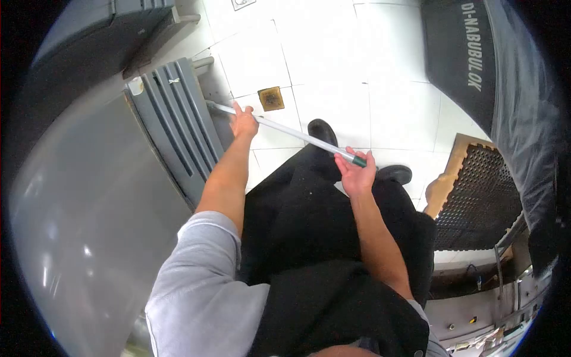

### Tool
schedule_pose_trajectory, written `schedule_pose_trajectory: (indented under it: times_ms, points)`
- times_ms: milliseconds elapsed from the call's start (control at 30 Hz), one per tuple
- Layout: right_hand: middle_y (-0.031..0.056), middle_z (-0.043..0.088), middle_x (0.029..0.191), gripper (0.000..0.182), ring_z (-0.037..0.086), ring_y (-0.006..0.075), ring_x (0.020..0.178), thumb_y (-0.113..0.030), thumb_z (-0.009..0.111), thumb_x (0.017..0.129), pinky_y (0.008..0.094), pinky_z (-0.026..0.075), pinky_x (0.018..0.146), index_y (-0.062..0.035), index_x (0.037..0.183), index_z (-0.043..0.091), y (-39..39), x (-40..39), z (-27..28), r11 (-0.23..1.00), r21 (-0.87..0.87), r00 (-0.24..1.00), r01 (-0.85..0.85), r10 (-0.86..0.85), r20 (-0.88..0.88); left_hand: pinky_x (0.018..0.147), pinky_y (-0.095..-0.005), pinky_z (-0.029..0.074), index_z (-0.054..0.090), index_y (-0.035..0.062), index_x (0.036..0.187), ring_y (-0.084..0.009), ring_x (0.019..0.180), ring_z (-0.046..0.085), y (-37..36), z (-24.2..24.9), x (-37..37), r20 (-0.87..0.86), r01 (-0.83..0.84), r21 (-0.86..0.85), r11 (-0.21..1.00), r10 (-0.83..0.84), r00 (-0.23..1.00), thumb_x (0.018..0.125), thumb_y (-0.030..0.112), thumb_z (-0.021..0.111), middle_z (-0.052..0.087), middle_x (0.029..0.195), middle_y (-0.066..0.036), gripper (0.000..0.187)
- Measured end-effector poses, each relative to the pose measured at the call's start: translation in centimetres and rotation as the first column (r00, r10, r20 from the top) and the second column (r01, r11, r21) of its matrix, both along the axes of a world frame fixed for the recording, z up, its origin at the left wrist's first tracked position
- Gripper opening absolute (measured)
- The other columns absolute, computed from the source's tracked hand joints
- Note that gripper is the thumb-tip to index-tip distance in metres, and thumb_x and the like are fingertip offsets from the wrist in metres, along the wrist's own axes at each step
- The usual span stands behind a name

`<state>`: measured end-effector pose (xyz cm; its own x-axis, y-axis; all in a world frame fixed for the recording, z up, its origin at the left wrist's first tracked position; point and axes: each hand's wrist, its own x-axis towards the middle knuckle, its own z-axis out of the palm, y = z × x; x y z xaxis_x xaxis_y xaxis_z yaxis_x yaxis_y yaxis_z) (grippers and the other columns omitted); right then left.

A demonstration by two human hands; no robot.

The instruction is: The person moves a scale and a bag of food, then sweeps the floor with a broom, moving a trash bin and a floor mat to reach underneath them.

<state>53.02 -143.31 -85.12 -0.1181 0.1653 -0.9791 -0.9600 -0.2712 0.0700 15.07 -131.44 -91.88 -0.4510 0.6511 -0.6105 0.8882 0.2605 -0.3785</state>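
A long white pole (291, 131) with a green end slants across in front of my legs. My left hand (244, 123) grips it near its far end, beside the grey louvred panel, and that end of the pole runs low by the panel's edge where its tip is hard to make out. Palm up, my right hand (357, 174) holds the other end, with the green cap between thumb and fingers.
At the left stands a metal appliance (89, 196) with a grey louvred base panel (178, 119). White floor tiles (333, 53) carry a brownish square drain (271, 99). A perforated black mat (476, 196) lies at the right, below a dark lettered box (458, 53) and clear plastic sheeting (529, 107).
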Motion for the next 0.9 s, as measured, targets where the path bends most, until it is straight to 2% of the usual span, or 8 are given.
schedule_pose_trajectory:
  times_ms: [167,333,433,533,667,767,800,900]
  points:
    - [0.0287,0.058,0.135,0.042,0.058,0.0531,0.124,-0.045,0.05,0.11,0.0622,0.054,0.107,-0.0033,0.104,0.052,-4.4,6.8,3.1,0.987,-0.123,0.983,0.103,-0.082,0.167,0.12,-0.0644,0.034,0.065,0.0273,0.138,-0.0564,0.133,0.051,-4.1,-3.7,3.2,0.207,0.196,-0.009,0.981,-0.19,0.96,0.096,0.04,0.07,0.017,0.175,-0.02,0.044]
    - [0.0266,0.062,0.136,0.038,0.062,0.0465,0.119,-0.045,0.053,0.109,0.0582,0.053,0.108,-0.0085,0.099,0.057,-10.9,14.0,10.5,0.95,-0.246,0.934,0.19,-0.098,0.342,0.12,-0.0683,0.03,0.07,0.0133,0.121,-0.0617,0.134,0.049,-4.6,4.2,14.1,0.514,0.202,0.164,0.965,-0.259,0.818,0.09,0.045,0.077,0.033,0.166,-0.031,0.044]
    - [0.0187,0.067,0.115,0.043,0.065,0.0369,0.115,-0.044,0.048,0.111,0.0493,0.056,0.105,-0.0029,0.106,0.058,-14.4,18.7,16.5,0.939,-0.277,0.91,0.202,-0.076,0.407,0.113,-0.0698,0.035,0.072,0.0084,0.113,-0.0594,0.125,0.055,-6.2,8.6,20.4,0.582,0.235,0.176,0.956,-0.293,0.758,0.09,0.035,0.076,0.042,0.157,-0.032,0.035]
    - [0.0164,0.071,0.108,0.048,0.07,0.0333,0.103,-0.05,0.054,0.109,0.0493,0.06,0.099,-0.0077,0.089,0.063,-16.6,24.5,23.1,0.971,-0.221,0.897,0.093,0.015,0.441,0.116,-0.0665,0.033,0.069,0.0091,0.109,-0.0477,0.123,0.062,-9.7,13.5,24.2,0.579,0.319,0.17,0.932,-0.357,0.733,0.087,0.036,0.08,0.048,0.151,-0.028,0.037]
    - [0.016,0.072,0.105,0.043,0.072,0.0303,0.102,-0.047,0.058,0.108,0.0485,0.063,0.095,-0.0099,0.086,0.062,-15.4,31.0,28.0,0.995,-0.08,0.92,-0.051,0.078,0.383,0.107,-0.0591,0.046,0.069,0.0103,0.108,-0.0411,0.12,0.064,-10.7,20.1,26.0,0.735,0.21,-0.013,0.978,-0.133,0.665,0.085,0.031,0.082,0.057,0.137,-0.021,0.033]
    - [0.0183,0.07,0.109,0.036,0.072,0.0356,0.105,-0.042,0.059,0.109,0.0478,0.062,0.095,-0.0078,0.098,0.061,-7.4,28.4,20.3,0.997,-0.042,0.943,-0.072,0.082,0.323,0.093,-0.0506,0.057,0.067,0.0111,0.117,-0.0396,0.117,0.064,-6.6,17.2,22.3,0.7,0.014,-0.047,0.999,0.023,0.714,0.085,0.026,0.082,0.062,0.123,-0.017,0.039]
    - [0.0223,0.067,0.116,0.036,0.07,0.0406,0.109,-0.04,0.059,0.109,0.0497,0.061,0.095,-0.0053,0.103,0.058,-4.7,25.9,15.9,0.975,-0.075,0.936,-0.211,0.224,0.274,0.089,-0.0556,0.058,0.066,0.0108,0.12,-0.0411,0.107,0.07,-8.2,10.6,18.0,0.665,0.075,0.172,0.982,-0.172,0.727,0.088,0.03,0.078,0.059,0.137,-0.019,0.039]
    - [0.0271,0.061,0.132,0.042,0.068,0.0497,0.111,-0.041,0.047,0.113,0.0584,0.06,0.1,0.0005,0.113,0.051,1.5,12.8,2.7,0.916,0.151,0.913,-0.371,0.33,0.242,0.099,-0.0576,0.056,0.055,0.0131,0.143,-0.0483,0.121,0.065,-5.2,0.1,5.1,0.308,0.047,-0.134,0.99,-0.003,0.951,0.095,0.041,0.072,0.026,0.168,-0.033,0.058]
